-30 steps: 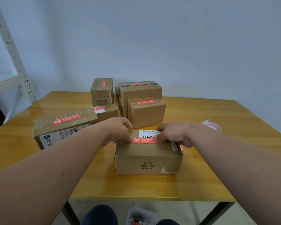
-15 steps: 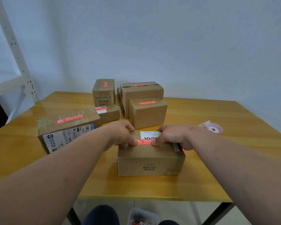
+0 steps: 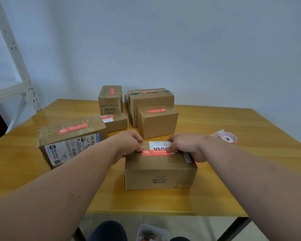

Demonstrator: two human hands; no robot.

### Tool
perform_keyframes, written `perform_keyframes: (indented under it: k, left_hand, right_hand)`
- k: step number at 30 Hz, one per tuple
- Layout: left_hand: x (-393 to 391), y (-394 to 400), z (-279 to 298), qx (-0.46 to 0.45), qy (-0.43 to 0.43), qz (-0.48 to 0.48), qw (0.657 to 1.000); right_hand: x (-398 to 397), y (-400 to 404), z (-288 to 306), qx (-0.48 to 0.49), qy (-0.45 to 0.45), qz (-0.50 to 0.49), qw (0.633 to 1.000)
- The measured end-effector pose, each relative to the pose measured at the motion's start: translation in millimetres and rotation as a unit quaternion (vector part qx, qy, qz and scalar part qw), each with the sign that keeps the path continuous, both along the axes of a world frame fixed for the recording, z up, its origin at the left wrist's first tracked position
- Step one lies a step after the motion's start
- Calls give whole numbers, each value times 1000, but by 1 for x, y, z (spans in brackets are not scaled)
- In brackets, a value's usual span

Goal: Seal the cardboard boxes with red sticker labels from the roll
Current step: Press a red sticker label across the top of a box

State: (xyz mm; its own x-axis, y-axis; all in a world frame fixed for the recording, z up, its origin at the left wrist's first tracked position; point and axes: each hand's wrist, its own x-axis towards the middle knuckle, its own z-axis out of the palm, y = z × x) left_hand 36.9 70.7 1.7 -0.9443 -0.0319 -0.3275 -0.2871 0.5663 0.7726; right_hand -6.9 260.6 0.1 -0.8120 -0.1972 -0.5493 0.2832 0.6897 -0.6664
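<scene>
Both hands pressing a red sticker onto the near box.

Left hand [image 3: 129,145] and right hand [image 3: 186,146] reach forward, fingers curled, thumbs pinning the ends of the red sticker [image 3: 155,152] flat on top of the box [image 3: 160,171] at the bench's [image 3: 233,188] near middle. Bench is yellow wood against a plain pale wall; white shelf frame [image 3: 12,54] at left. Six boxes in all, five behind already stickered. One sticker roll [image 3: 224,138] just right of the right wrist.

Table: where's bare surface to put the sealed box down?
Free: right half of the table, beyond the sticker roll; front strip below the BAHA box; far-left corner. Crowded: back centre, five boxes clustered behind both hands.
</scene>
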Motion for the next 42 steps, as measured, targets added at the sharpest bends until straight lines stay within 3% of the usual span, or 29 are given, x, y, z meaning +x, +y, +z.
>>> perform_keyframes:
  k: [18, 23, 27, 37, 42]
  left_hand:
    - [4, -4, -3, -14, -6, -23, 1000]
    - [3, -5, -2, 4, -12, -24, 1000]
    - [1, -2, -6, -7, 4, -8, 1000]
    - [3, -9, -4, 11, -9, -7, 1000]
    - [13, -24, -9, 50, -31, 79, 995]
  right_hand:
    - [2, 6, -2, -22, -19, 36, 999]
    - [0, 4, -2, -37, -39, 3, 999]
    - [0, 1, -3, 22, 28, 25, 999]
    - [5, 6, -1, 3, 27, 41, 999]
    - [6, 18, 3, 6, 31, -42, 999]
